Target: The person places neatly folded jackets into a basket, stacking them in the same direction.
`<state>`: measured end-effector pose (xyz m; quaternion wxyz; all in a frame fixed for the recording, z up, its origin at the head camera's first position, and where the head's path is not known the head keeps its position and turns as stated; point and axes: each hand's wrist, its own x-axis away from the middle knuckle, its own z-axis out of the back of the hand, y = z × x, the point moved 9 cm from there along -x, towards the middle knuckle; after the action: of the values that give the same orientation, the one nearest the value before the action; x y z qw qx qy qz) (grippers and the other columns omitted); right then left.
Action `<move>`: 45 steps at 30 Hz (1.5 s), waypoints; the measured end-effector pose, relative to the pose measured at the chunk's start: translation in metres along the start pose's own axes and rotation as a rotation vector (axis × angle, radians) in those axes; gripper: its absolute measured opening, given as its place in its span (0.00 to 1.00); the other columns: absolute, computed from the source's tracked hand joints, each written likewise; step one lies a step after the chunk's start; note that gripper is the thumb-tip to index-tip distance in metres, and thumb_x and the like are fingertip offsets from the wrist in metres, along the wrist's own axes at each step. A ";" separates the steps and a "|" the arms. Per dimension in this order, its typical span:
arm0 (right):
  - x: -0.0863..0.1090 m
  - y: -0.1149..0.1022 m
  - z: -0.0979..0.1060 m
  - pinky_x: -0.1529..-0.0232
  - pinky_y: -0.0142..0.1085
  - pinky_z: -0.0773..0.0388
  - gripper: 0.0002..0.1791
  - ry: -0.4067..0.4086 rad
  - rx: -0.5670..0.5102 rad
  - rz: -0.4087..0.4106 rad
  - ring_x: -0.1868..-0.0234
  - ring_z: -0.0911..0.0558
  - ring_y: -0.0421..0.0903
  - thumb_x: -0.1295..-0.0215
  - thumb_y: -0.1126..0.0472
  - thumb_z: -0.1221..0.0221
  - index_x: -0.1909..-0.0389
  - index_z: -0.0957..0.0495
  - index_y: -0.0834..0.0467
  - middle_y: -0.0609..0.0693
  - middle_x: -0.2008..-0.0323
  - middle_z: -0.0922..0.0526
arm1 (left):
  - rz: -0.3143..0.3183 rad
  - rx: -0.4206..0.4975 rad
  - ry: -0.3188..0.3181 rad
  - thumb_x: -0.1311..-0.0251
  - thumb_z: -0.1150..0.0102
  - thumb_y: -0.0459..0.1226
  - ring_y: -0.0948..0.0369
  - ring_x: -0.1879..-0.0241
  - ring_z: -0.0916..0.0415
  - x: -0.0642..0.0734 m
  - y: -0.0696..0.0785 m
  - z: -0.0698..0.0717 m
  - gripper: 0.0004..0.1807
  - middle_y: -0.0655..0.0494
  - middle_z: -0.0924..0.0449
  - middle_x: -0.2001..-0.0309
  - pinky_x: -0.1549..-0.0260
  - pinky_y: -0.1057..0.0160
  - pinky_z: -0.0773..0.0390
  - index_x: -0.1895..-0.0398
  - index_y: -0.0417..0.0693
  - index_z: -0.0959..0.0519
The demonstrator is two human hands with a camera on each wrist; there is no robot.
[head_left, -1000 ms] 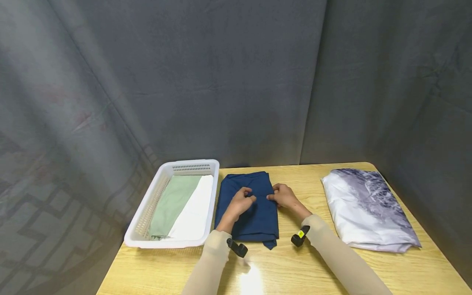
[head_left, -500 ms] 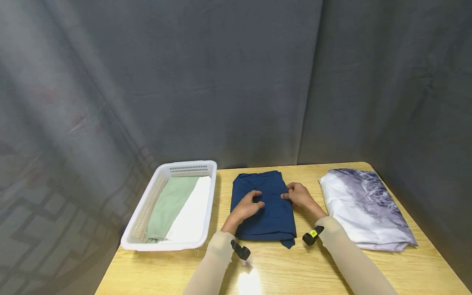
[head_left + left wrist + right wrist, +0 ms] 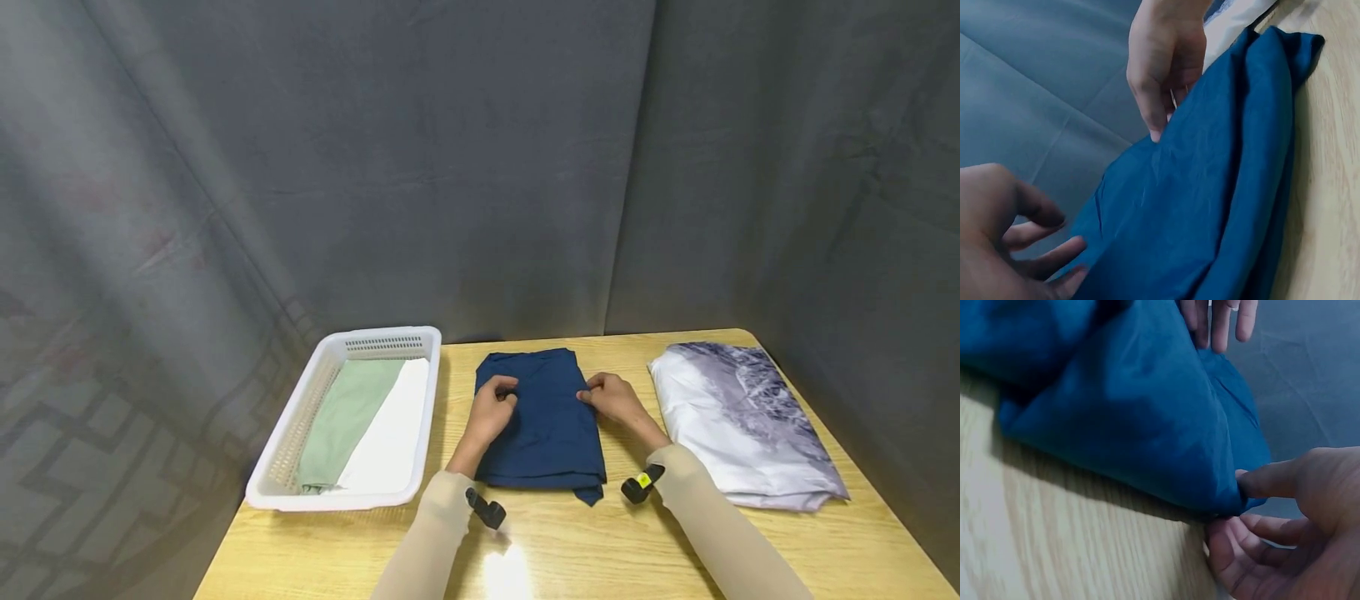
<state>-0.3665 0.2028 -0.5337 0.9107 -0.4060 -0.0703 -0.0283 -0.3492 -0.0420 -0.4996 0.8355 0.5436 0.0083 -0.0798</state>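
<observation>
A folded navy cloth (image 3: 547, 417) lies on the table between my hands, one small corner poking out at its near right. My left hand (image 3: 489, 414) is over the cloth's left part. Its fingers are loosely bent, with thumb and fingertips apart and no fabric between them; in the left wrist view, the left hand (image 3: 997, 231) is close against the blue fabric (image 3: 1179, 187). My right hand (image 3: 613, 398) pinches the right edge. The right wrist view puts the right hand's thumb (image 3: 1269, 480) on top of the fabric and its other fingers underneath.
A white plastic basket (image 3: 258, 479) stands left of the cloth, holding a folded green cloth (image 3: 348, 417) and a white cloth (image 3: 390, 425). On the right lies a folded white-and-purple fabric (image 3: 738, 425). Grey curtains (image 3: 450, 167) hang behind the wooden table (image 3: 570, 550).
The navy cloth has slid right, away from the basket, with my right hand at its edge. My left hand moved right with it, then shifted back left over the cloth.
</observation>
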 end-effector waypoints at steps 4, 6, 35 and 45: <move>0.007 -0.005 0.003 0.69 0.35 0.23 0.24 0.003 0.024 -0.005 0.69 0.18 0.46 0.23 0.54 0.40 0.42 0.22 0.72 0.60 0.61 0.15 | 0.021 -0.048 0.118 0.34 0.43 0.26 0.35 0.24 0.36 -0.001 -0.007 0.013 0.19 0.34 0.20 0.37 0.26 0.37 0.33 0.41 0.36 0.16; 0.010 -0.007 0.002 0.70 0.35 0.25 0.24 0.001 0.026 -0.010 0.70 0.18 0.46 0.22 0.53 0.41 0.42 0.22 0.71 0.58 0.64 0.16 | 0.055 -0.069 0.132 0.34 0.42 0.27 0.31 0.21 0.43 0.000 -0.011 0.016 0.22 0.30 0.27 0.31 0.25 0.34 0.37 0.37 0.34 0.19; 0.012 0.004 -0.009 0.36 0.60 0.23 0.33 -0.017 -0.041 0.066 0.35 0.21 0.70 0.22 0.52 0.41 0.31 0.30 0.75 0.75 0.36 0.22 | 0.303 0.126 0.049 0.38 0.42 0.33 0.33 0.25 0.35 -0.001 -0.039 0.007 0.44 0.24 0.39 0.23 0.28 0.36 0.32 0.17 0.39 0.44; 0.015 0.004 -0.008 0.29 0.65 0.30 0.38 -0.023 -0.151 0.074 0.29 0.28 0.74 0.21 0.52 0.42 0.24 0.40 0.73 0.77 0.28 0.32 | 0.201 0.248 -0.078 0.35 0.41 0.32 0.34 0.18 0.48 -0.005 -0.033 -0.004 0.50 0.27 0.50 0.18 0.20 0.36 0.46 0.13 0.48 0.55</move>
<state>-0.3508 0.2000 -0.5398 0.8770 -0.4762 -0.0635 0.0047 -0.3585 -0.0504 -0.5304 0.7653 0.6373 -0.0883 -0.0172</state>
